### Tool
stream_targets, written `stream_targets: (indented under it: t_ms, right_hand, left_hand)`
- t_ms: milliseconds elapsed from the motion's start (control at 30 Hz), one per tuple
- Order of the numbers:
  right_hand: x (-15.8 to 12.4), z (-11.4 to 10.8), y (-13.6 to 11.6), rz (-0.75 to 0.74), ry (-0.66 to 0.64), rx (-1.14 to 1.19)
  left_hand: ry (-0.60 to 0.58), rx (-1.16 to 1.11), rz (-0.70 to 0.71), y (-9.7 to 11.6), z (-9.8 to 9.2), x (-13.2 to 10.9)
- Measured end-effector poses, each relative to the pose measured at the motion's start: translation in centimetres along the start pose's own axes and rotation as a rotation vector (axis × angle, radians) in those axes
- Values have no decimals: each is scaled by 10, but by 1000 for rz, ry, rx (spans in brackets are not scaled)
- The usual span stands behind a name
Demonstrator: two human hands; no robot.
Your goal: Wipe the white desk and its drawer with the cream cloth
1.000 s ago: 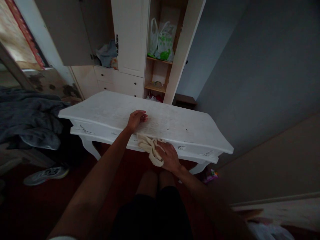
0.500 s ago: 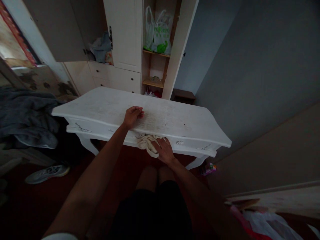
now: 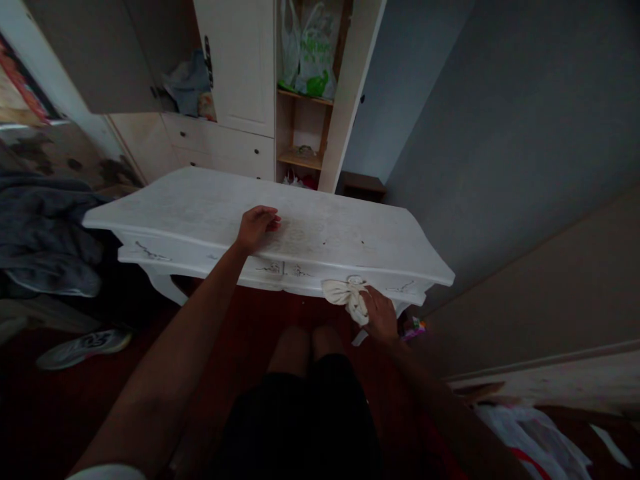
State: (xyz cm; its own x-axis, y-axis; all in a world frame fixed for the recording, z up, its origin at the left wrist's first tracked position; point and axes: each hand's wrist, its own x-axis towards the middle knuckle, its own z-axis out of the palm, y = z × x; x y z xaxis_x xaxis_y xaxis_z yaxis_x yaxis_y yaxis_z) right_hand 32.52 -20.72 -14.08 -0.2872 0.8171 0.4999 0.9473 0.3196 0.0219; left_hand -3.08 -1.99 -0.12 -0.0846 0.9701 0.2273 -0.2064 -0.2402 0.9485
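A cream cloth (image 3: 349, 297) is bunched in my right hand (image 3: 381, 313). It lies against the right-hand drawer front of a white table (image 3: 200, 200), just below a round carved knob (image 3: 355, 280). My left hand (image 3: 257, 227) rests on the tabletop near its front edge, fingers loosely curled and apart, holding nothing. Greyish smudges mark the top beside that hand, with a few small dark specks farther right. Dark, branch-like carved ornaments decorate the drawer fronts.
Behind the table stands a white wardrobe (image 3: 240, 67) with open doors and plastic bags (image 3: 316, 57) on a shelf. Grey clothing (image 3: 45, 227) is piled at the left, above a sneaker (image 3: 85, 348) on the red floor. A grey wall (image 3: 525, 167) closes the right side.
My right hand has moved the cloth to the right along the drawer fronts, uncovering the ornaments near the middle. The left hand stays on the tabletop. The view has shifted slightly.
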Motion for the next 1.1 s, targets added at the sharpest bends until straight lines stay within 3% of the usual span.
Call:
stream_targets:
  t_ms: [133, 233, 400, 600, 733, 900, 1100]
  right_hand:
    - [-13, -24, 39, 197, 111, 44]
    - [-15, -40, 52, 332, 248, 132]
    - [2, -36, 22, 528, 362, 275]
    - [35, -11, -45, 409, 384, 298]
    - [38, -15, -64, 350, 371, 230]
    - [49, -21, -87, 104, 221, 257]
    - [94, 3, -137, -35, 113, 267]
  left_hand:
    - [15, 6, 1, 0, 1, 0]
    - [21, 8, 4, 1, 2, 0]
    - [35, 40, 21, 0, 3, 1]
    - [57, 46, 28, 1, 4, -1]
    - [69, 62, 21, 2, 5, -1]
    - [84, 109, 34, 1, 6, -1]
    - [80, 124, 28, 0, 5, -2]
